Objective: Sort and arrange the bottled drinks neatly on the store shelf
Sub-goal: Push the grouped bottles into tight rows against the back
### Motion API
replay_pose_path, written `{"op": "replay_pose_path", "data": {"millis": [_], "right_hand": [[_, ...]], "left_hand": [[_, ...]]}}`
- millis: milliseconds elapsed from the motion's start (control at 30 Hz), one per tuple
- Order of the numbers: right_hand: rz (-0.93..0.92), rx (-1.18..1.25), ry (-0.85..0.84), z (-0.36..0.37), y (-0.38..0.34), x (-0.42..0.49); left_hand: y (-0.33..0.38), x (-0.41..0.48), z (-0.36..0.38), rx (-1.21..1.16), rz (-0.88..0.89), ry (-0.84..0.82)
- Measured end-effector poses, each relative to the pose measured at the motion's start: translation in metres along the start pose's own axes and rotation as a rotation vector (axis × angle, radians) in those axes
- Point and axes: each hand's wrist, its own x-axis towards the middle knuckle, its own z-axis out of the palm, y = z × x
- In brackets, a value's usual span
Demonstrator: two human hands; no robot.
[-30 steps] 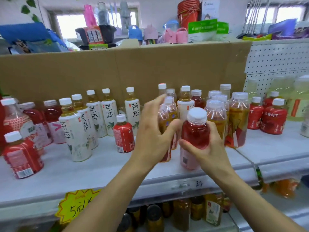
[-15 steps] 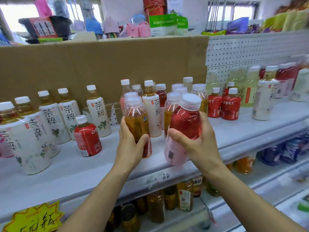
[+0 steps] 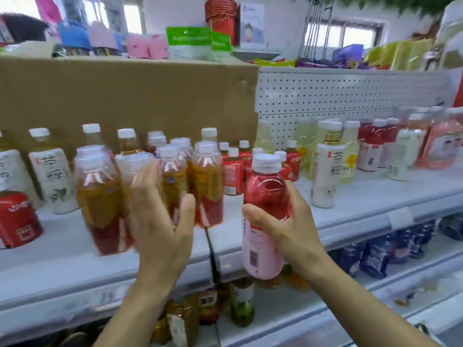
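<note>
My right hand (image 3: 295, 231) has carried the red drink bottle (image 3: 265, 194) to the right since half a second ago. It was in front of the amber cluster; now it is level with the seam where two shelf sections meet. My fingers and thumb are curled round its lower half, above the pink label. The bottle is upright, white cap on top, and held off the shelf (image 3: 363, 211), just in front of its front edge.

My left hand (image 3: 160, 229) is at the front of the amber tea bottles (image 3: 205, 181), thumb spread wide. Its fingers are smeared by motion blur, so I cannot tell whether they grip anything. Just to its left an amber tea bottle (image 3: 100, 196) is also blurred.

Behind the cluster stand small red bottles (image 3: 233, 171). Tall white-labelled tea bottles stand on the far left (image 3: 52, 176) and on the right (image 3: 325, 171). A cardboard sheet (image 3: 125, 96) backs the left section and white pegboard (image 3: 350, 91) the right. Blue bottles (image 3: 373, 256) fill the shelf below.
</note>
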Motion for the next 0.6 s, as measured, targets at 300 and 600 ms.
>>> {"op": "replay_pose_path", "data": {"millis": [300,600], "right_hand": [[0.068,-0.099,0.114,-0.151,0.036,0.003],[0.125,-0.181,0.287,-0.257,0.066,0.015]], "left_hand": [[0.078,-0.024,0.144,-0.282,-0.231,-0.536],[0.117,-0.023,0.259,-0.249,-0.194,-0.452]]}}
